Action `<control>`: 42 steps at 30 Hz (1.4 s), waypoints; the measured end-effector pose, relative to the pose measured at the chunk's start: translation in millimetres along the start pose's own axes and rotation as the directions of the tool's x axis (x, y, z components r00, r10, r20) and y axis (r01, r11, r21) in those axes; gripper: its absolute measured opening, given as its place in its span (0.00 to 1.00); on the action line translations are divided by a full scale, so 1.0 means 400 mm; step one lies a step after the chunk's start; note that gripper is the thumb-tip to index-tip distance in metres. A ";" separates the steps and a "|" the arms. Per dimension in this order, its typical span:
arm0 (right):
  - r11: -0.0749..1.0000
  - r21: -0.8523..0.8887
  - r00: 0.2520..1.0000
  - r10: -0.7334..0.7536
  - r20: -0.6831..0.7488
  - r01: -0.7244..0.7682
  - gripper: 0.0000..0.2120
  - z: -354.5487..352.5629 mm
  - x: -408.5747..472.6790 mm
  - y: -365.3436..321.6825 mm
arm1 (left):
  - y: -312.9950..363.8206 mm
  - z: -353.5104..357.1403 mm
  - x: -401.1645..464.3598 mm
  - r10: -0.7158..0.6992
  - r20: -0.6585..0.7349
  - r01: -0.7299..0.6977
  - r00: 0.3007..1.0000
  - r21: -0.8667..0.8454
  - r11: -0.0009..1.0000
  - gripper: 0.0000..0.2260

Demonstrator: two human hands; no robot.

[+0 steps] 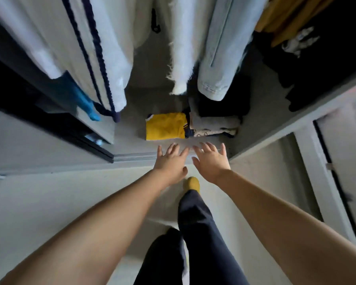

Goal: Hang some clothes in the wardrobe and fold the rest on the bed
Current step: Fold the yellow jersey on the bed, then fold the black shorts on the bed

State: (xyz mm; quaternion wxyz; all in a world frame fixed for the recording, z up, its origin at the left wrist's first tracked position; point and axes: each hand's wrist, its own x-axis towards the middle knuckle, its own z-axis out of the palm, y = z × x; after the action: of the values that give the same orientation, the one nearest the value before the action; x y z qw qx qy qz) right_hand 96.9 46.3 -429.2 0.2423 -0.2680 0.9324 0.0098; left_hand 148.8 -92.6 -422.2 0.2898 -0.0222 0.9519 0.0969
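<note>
I look down into an open wardrobe (275, 138). Hanging inside are a white garment with dark blue stripes (95, 58), a white frayed piece (183, 48), light denim (222, 58), a mustard garment (292, 19) and dark clothes (317, 75). A folded yellow garment (165, 126) lies on the wardrobe floor beside a stack of folded grey and beige clothes (214, 124). My left hand (170, 163) and my right hand (211, 161) stretch forward side by side, fingers spread, holding nothing, just short of the wardrobe's front edge.
A dark sliding door (49, 124) stands at the left with its floor track (136, 156) below. A white door frame (321, 175) runs down the right. My legs in dark trousers (195, 233) and a yellow sock (191, 183) stand on the pale floor (49, 202).
</note>
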 end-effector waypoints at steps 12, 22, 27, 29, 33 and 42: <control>0.835 0.386 0.875 0.468 -0.125 -0.391 0.18 -0.152 -0.489 0.200 | 0.468 -0.171 -0.219 0.295 -0.147 -0.266 0.944 0.187 0.946 0.28; 0.574 0.559 0.653 0.754 -0.075 -0.598 0.17 -0.076 -0.934 0.665 | 1.086 -0.108 -0.250 0.538 -0.011 -0.506 0.843 0.326 0.798 0.27; 0.420 0.627 0.528 0.849 -0.017 -0.656 0.16 0.025 -1.189 0.896 | 1.437 -0.033 -0.299 0.674 0.049 -0.635 0.737 0.390 0.666 0.27; 0.356 0.651 0.484 0.875 0.021 -0.670 0.17 0.062 -1.282 0.961 | 1.555 -0.006 -0.324 0.719 0.083 -0.680 0.690 0.416 0.604 0.27; 0.246 0.672 0.381 0.923 0.058 -0.699 0.16 0.135 -1.429 1.059 | 1.755 0.050 -0.355 0.798 0.143 -0.765 0.586 0.421 0.487 0.27; -0.035 0.679 0.161 0.961 0.224 -0.733 0.18 0.284 -1.667 1.289 | 2.187 0.206 -0.380 0.895 0.306 -0.905 0.324 0.375 0.200 0.27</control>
State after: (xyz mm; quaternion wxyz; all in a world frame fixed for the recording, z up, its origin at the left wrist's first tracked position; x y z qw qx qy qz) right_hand 380.1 834.4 -282.1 0.1012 0.4876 0.8406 -0.2132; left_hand 234.0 778.9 -254.6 0.1831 0.6093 0.7715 0.0059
